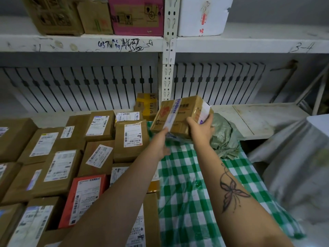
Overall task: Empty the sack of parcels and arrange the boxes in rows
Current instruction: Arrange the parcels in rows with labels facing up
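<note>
A brown taped box (pixel 178 114) with a white label hangs tilted in the air above the green checked cloth (pixel 187 175). My right hand (pixel 201 129) grips its near right end, thumb on top. From below, my left hand (pixel 162 141) supports its near left edge; its fingers are partly hidden under the box. A crumpled grey-green sack (pixel 224 138) lies flat on the cloth just right of the box. Several labelled cardboard boxes (pixel 99 125) lie in rows on the left half of the surface, among them a red one (pixel 83 198).
A yellow-taped box (pixel 147 106) stands at the back by the white shelf post (pixel 168 73). Upper shelves hold cartons and a white foam box (pixel 203 15). A low white bench (pixel 252 118) and grey-white sacks (pixel 299 157) lie to the right.
</note>
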`<state>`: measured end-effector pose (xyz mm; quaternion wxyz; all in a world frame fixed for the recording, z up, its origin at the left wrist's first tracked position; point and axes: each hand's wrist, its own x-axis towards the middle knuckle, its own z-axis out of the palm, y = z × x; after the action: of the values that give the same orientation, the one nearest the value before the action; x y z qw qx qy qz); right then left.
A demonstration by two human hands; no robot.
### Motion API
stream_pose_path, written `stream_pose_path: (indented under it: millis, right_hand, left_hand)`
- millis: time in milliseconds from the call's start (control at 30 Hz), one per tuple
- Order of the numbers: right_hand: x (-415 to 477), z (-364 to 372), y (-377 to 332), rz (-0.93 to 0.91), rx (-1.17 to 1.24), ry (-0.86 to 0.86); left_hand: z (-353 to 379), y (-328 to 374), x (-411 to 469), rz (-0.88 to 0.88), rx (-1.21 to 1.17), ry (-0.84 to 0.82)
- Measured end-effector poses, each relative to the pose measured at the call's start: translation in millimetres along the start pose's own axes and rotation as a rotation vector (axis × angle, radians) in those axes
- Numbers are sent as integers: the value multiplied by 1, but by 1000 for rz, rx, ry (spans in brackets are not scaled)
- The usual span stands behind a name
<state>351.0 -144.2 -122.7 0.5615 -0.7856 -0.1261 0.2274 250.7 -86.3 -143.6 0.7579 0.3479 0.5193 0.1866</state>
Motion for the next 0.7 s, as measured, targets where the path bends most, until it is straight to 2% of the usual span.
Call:
stream_pose_path:
  millis: [100, 233, 333, 433, 500, 600, 667, 700]
  right_hand:
    - [-7, 5, 9, -51, -5, -53]
    - [-10, 9, 23, -260, -189, -82]
    - [-10, 11, 34, -422, -343, -168]
    - [-7, 13, 38, -519, -373, -236]
    - [-3, 11, 36, -476, -167, -243]
    - [2, 10, 26, -253, 155, -54]
    - [9, 10, 20, -36, 131, 88]
    - [11, 8, 18, 86, 119, 91]
  left_hand:
    - [7, 3, -2, -13, -153, -188]
    - [8, 13, 2, 3, -8, -199]
    - [3, 28, 2, -64, -43, -287]
    - [2, 37, 11, -113, -53, -277]
    - [1, 35, 17, -116, -66, -218]
    - [-3, 24, 22, -75, -215, -184]
    - [-4, 17, 23, -38, -358, -220]
    - [-4, 15, 23, -24, -408, -241]
